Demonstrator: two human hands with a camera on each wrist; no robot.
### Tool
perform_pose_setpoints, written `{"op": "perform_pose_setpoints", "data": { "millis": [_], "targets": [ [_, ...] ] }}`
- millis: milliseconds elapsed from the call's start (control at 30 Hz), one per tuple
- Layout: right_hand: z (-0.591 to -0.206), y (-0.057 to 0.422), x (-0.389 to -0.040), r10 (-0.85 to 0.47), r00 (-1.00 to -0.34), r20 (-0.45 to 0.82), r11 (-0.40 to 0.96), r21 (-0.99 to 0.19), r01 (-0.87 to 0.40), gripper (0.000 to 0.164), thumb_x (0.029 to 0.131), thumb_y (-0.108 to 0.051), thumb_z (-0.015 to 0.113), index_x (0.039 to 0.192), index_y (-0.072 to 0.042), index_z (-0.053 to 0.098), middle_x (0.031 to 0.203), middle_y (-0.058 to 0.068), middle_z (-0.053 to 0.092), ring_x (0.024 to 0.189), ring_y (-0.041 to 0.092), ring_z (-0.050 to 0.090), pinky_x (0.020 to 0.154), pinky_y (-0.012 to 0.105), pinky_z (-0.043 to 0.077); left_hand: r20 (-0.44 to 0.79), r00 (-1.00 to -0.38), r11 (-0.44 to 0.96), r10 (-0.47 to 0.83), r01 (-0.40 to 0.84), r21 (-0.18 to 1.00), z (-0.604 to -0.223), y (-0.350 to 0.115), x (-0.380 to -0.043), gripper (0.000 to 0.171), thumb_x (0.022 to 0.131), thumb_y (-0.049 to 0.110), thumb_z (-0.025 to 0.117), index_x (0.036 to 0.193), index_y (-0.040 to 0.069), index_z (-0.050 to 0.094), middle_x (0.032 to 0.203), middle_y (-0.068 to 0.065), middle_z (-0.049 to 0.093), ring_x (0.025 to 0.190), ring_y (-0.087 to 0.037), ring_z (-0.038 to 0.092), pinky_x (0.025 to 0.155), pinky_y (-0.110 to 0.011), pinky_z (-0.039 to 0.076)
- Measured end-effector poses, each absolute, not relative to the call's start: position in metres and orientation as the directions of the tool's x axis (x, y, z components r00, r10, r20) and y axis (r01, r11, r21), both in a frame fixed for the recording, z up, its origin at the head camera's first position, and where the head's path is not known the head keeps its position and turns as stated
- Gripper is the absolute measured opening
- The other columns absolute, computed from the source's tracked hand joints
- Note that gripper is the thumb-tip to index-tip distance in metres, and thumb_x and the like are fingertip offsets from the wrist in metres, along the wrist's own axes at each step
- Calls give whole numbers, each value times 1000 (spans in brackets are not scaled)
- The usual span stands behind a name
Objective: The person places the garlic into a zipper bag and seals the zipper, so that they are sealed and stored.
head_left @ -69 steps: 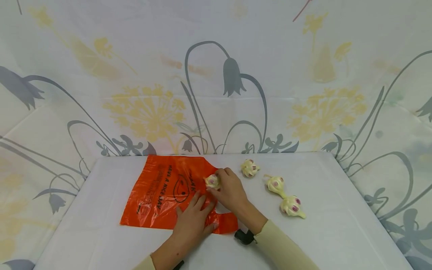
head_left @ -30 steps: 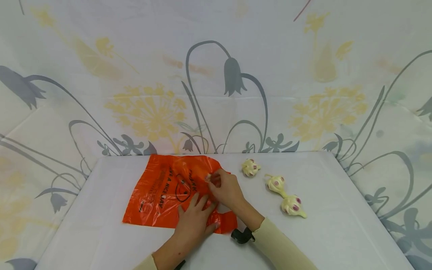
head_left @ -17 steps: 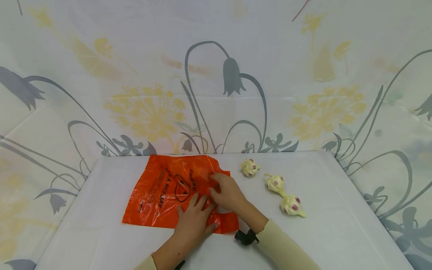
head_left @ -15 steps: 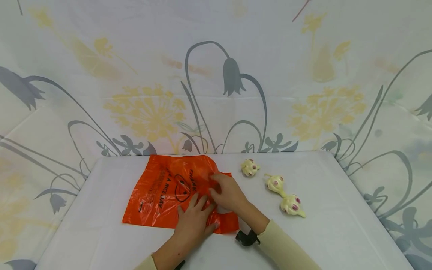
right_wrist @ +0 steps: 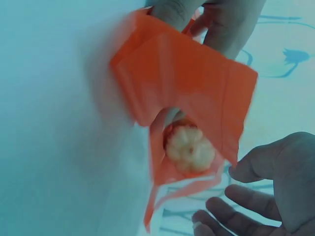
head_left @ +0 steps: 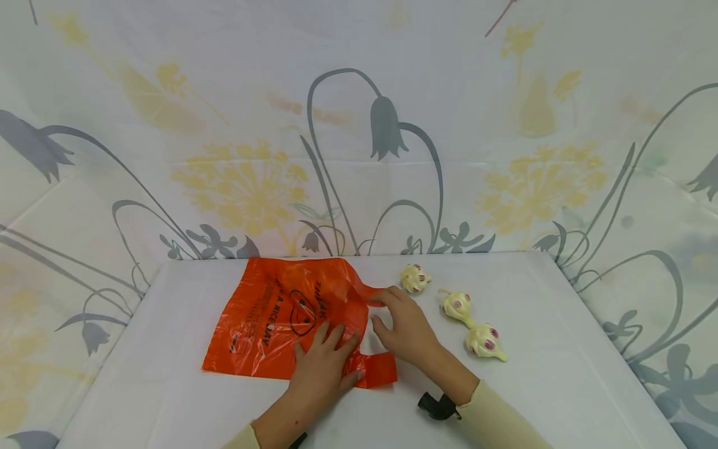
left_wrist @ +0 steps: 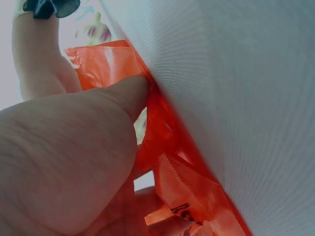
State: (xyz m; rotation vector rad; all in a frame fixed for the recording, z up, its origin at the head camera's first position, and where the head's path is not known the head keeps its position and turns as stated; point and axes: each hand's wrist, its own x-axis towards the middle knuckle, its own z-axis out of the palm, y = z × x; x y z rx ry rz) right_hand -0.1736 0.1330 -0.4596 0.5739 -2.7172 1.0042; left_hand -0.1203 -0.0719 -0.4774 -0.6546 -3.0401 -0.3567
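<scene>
An orange plastic bag (head_left: 252,315) with black lettering and a smiling face lies on the table, its mouth and handles toward the right. My left hand (head_left: 320,365) rests on its near side near the mouth, fingers spread. In the right wrist view, a garlic bulb (right_wrist: 189,150) sits just inside the open mouth; the head view hides it under the orange film. My right hand (head_left: 409,327) is at the mouth, thumb and fingers apart and holding nothing, its fingertips right at the far handle. The left wrist view has the left thumb (left_wrist: 130,93) lying along the bag's film.
A garlic bulb (head_left: 415,279) lies behind the right hand. Two more, one farther (head_left: 457,305) and one nearer bulb (head_left: 485,342), lie to the right with stems meeting. A flower-printed cloth (head_left: 348,187) rises behind the white table (head_left: 561,374).
My right hand carried a garlic bulb into the bag's mouth, where it went out of sight under the film. It then let go and drew back right. The left hand stayed put.
</scene>
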Motion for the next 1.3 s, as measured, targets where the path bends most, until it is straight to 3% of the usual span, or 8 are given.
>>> {"op": "perform_pose_setpoints", "data": {
  "millis": [433, 833, 1033, 1300],
  "targets": [
    [-456, 184, -166, -215, -874, 436, 760, -487, -430, 31, 88, -5, 81, 117, -6, 70, 122, 8, 67, 120, 32, 60, 105, 52, 54, 7, -920, 891, 393, 383, 243, -476, -70, -122, 69, 91, 57, 78, 151, 26, 62, 152, -11, 55, 147, -42, 41, 96, -87, 39],
    [-455, 224, -169, -168, -857, 487, 800, -441, -407, 48, 80, -1, 86, 123, 4, 66, 123, 22, 61, 117, 44, 55, 99, 56, 49, -3, -919, 888, 395, 381, 258, -477, -70, -122, 69, 92, 58, 77, 151, 26, 61, 154, -11, 54, 148, -43, 41, 96, -89, 37],
    [-451, 236, -171, -139, -878, 459, 821, -442, -361, 51, 81, -3, 87, 126, 5, 65, 127, 24, 59, 121, 46, 53, 100, 59, 48, -3, -919, 886, 394, 379, 268, -478, -70, -122, 70, 92, 57, 77, 151, 25, 61, 154, -11, 53, 148, -43, 40, 97, -89, 37],
    [-445, 246, -171, -108, -946, 306, 875, -422, -237, 60, 86, -15, 86, 137, 7, 62, 134, 29, 60, 125, 49, 57, 106, 63, 48, -16, -923, 892, 385, 368, 262, -480, -70, -123, 71, 92, 58, 76, 152, 26, 60, 155, -11, 53, 148, -43, 39, 98, -89, 36]
  ]
}}
